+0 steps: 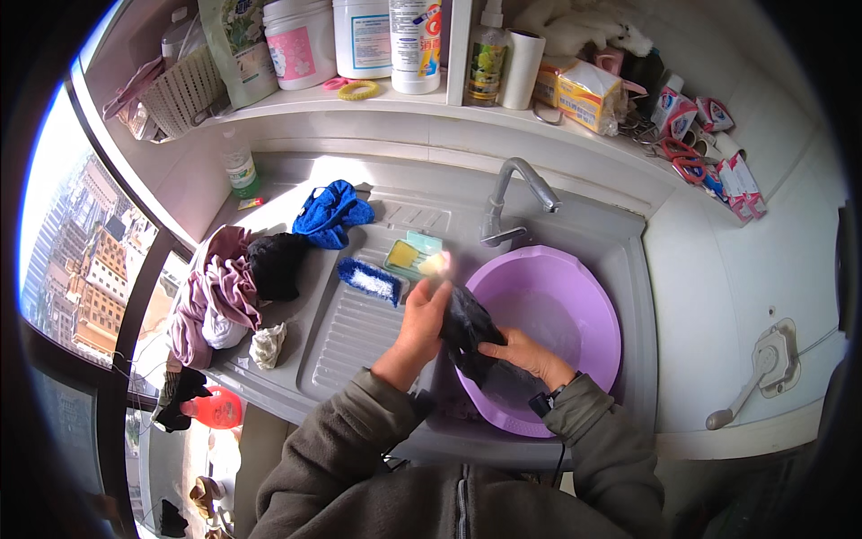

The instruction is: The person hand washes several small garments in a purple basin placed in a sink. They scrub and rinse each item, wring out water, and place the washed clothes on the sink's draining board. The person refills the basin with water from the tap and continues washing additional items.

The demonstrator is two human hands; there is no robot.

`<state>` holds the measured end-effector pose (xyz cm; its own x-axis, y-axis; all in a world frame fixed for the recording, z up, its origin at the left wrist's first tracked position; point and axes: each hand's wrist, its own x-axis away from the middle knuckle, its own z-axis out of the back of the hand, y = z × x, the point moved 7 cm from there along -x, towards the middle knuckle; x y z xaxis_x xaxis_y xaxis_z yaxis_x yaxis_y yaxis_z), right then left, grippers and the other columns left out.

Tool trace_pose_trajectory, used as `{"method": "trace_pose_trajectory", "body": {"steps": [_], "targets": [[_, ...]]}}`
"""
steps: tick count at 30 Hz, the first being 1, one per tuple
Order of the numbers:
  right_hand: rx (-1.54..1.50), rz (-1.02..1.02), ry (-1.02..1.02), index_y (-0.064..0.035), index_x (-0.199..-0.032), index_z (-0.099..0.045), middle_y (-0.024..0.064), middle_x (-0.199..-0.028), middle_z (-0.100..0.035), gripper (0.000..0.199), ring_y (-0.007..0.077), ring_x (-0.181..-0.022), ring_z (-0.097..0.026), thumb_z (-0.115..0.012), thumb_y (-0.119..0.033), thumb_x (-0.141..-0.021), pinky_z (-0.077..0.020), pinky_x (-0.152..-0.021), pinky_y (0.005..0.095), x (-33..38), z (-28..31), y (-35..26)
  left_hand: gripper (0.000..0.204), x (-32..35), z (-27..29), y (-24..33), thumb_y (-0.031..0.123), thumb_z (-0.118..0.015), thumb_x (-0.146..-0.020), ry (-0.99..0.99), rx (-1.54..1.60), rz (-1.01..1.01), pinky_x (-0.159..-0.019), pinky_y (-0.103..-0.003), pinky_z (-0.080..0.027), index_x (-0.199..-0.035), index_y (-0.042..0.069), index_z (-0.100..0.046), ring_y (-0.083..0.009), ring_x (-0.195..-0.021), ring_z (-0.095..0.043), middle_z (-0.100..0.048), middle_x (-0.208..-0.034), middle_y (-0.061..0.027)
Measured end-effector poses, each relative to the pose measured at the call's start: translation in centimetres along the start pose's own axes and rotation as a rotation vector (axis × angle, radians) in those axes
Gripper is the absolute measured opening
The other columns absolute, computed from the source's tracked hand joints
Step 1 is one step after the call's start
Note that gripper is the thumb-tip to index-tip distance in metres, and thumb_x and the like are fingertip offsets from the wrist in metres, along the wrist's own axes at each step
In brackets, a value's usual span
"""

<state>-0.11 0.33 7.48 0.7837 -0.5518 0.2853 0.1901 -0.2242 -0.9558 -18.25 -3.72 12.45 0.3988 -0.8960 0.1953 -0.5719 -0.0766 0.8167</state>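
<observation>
A dark wet cloth (470,334), black or dark grey, hangs bunched between my hands over the near left rim of a purple basin (603,314). My right hand (532,354) is closed on its lower right side. My left hand (422,325) is closed by its upper left edge, with a pale yellow bar of soap (435,264), somewhat blurred, at the fingertips. Just beyond lies a green soap dish (424,241) with a yellow piece in it. A blue scrubbing brush (370,280) with white bristles rests left of my left hand. Cloudy water shows in the basin.
Left on the ribbed grey counter (346,346) lie a blue cloth (334,214), a black cloth (277,266), mauve laundry (211,287) and a small white cloth (268,346). The faucet (521,198) stands behind the basin. A shelf (359,101) above holds bottles and tubs.
</observation>
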Motion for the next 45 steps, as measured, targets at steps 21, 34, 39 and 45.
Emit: {"method": "trace_pose_trajectory", "body": {"steps": [21, 34, 39, 45], "targets": [[0.653, 0.211, 0.896, -0.0041, -0.093, -0.059, 0.0221, -0.079, -0.069, 0.038, 0.0457, -0.077, -0.068, -0.049, -0.039, -0.105, -0.0514, -0.068, 0.0572, 7.1, 8.8, 1.0, 0.04, -2.4, -9.7, -24.7, 0.043, -0.038, -0.108, -0.501, 0.156, 0.511, -0.098, -0.048, -0.05, -0.114, 0.011, -0.06, -0.0305, -0.107, -0.062, -0.065, -0.112, -0.0112], [0.723, 0.3, 1.02, -0.0074, -0.094, -0.058, 0.0149, -0.074, -0.069, 0.032, 0.0406, -0.071, -0.068, -0.052, -0.037, -0.103, -0.0513, -0.062, 0.0545, 11.7, 10.2, -0.3, 0.034, 0.5, -12.3, -26.7, 0.033, -0.051, -0.105, -0.249, 0.016, 0.813, -0.089, -0.042, -0.055, -0.121, 0.006, -0.064, -0.0294, -0.101, -0.069, -0.071, -0.111, -0.0099], [0.447, 0.142, 1.022, -0.0055, -0.1, -0.06, 0.0168, -0.083, -0.069, 0.038, 0.038, -0.079, -0.067, -0.053, -0.043, -0.105, -0.0493, -0.068, 0.0466, 11.7, 16.1, 2.8, 0.027, 2.0, -16.2, -23.7, 0.027, -0.057, -0.105, -0.336, -0.077, 0.697, -0.076, -0.038, -0.058, -0.11, 0.003, -0.067, -0.0224, -0.086, -0.07, -0.07, -0.098, -0.0073], [0.277, 0.347, 0.944, -0.0021, -0.098, -0.061, 0.0132, -0.085, -0.065, 0.038, 0.0276, -0.081, -0.061, -0.061, -0.04, -0.101, -0.0478, -0.073, 0.0392, 12.4, 16.5, 0.9, 0.039, 1.5, -18.2, -16.5, 0.036, -0.068, -0.101, -0.536, -0.245, 0.471, -0.077, -0.033, -0.057, -0.108, -0.002, -0.068, -0.0182, -0.085, -0.069, -0.071, -0.096, -0.0077]]}}
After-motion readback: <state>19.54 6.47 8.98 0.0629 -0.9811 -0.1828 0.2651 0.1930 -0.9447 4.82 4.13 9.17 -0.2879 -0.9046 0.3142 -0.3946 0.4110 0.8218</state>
